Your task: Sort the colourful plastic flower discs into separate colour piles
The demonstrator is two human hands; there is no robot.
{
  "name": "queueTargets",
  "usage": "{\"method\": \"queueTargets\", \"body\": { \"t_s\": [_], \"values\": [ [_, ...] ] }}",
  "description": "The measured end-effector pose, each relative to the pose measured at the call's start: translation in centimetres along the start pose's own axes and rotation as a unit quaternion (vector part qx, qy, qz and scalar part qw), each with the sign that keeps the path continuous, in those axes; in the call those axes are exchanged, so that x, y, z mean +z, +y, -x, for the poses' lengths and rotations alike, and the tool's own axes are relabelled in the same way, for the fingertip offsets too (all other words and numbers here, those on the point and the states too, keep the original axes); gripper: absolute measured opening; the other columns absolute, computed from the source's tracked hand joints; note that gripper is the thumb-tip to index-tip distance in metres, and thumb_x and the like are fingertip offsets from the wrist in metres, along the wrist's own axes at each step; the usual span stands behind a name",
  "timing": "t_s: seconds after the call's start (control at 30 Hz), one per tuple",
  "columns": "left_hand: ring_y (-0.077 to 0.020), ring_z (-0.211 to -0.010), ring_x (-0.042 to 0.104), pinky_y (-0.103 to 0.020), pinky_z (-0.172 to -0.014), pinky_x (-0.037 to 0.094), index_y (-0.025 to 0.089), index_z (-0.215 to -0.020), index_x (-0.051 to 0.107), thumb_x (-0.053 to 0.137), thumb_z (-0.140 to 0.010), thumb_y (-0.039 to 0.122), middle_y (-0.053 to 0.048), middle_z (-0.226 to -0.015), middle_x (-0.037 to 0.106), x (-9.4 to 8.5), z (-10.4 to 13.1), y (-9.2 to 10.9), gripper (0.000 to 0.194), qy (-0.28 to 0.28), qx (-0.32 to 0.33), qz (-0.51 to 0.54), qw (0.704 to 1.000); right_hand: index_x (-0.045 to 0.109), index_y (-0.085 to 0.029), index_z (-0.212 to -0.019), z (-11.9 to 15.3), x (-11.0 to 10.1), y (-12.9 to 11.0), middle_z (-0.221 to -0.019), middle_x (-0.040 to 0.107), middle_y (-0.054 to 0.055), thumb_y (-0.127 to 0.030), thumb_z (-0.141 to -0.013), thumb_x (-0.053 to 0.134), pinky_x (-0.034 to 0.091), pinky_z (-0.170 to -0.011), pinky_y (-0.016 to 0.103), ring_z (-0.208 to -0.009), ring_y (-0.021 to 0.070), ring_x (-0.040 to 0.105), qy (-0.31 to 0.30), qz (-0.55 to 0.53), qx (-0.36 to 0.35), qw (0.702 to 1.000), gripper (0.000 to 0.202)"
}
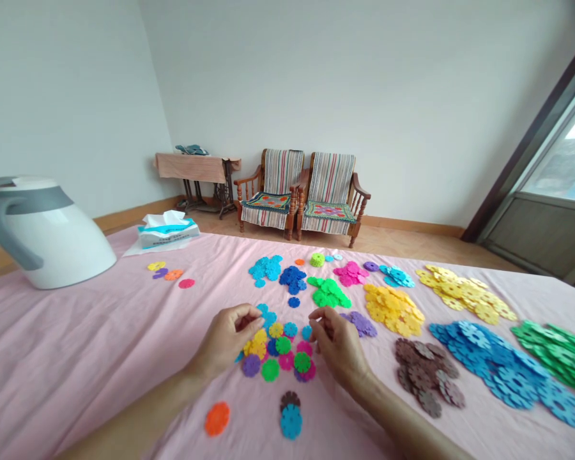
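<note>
My left hand [230, 335] is closed in a pinch at the left of a mixed heap of flower-shaped plastic discs. Its fingertips are close to light blue discs [267, 316] and yellow discs [255, 345]; whether they grip one is hidden. On the heap's right side, my right hand [338, 342] has its fingers curled together. A light blue disc [307, 332] shows at its fingertips, but I cannot tell if it is held. Between the hands lie green [271, 370], purple [251, 365] and pink discs. Nearer me are an orange disc [217, 418] and a blue disc [291, 421] overlapping a brown one.
Colour-sorted piles cover the right side, among them yellow [393, 310], brown [424, 377], blue [503, 364] and green [560, 351]. A white jug [67, 236] and a tissue pack [167, 231] stand at left on the pink cloth [138, 332]. Two armchairs [328, 185] are beyond.
</note>
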State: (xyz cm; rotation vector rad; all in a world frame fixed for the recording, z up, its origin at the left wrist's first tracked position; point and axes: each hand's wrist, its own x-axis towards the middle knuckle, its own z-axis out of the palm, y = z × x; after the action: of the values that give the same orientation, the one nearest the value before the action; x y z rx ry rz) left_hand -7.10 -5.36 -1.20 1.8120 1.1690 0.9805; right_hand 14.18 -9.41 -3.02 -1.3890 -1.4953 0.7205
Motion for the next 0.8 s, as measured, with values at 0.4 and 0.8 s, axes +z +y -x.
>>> {"method": "queueTargets", "body": {
  "t_s": [0.4,0.8],
  "values": [
    [-0.0127,-0.046,0.055,-0.023,-0.046,0.042,0.016,-0.068,0.064,0.064,-0.062,0.026,0.0,-0.055,0.064,-1.1,-10.8,-5.3,0.012,0.149,-0.065,-0.049,0.985,0.057,-0.02,-0.076,-0.2,0.4,1.0,-0.053,0.055,-0.002,-0.034,-0.085,0.045,0.034,-0.048,0.023,-0.049,0.0137,0.05,0.02,0.06,-0.015,0.998,0.021],
    [-0.0145,-0.057,0.06,-0.023,-0.057,0.045,0.017,-0.071,0.069,0.06,-0.067,0.024,-0.001,-0.067,0.069,-1.5,-9.7,-3.7,0.012,0.111,-0.018,-0.102,0.988,0.057,-0.019,-0.077,-0.4,0.2,0.9,-0.054,0.057,-0.001,-0.037,-0.084,0.046,0.035,-0.047,0.024,-0.048,0.0143,0.051,0.028,0.0,0.023,0.999,0.023]
  ]
}}
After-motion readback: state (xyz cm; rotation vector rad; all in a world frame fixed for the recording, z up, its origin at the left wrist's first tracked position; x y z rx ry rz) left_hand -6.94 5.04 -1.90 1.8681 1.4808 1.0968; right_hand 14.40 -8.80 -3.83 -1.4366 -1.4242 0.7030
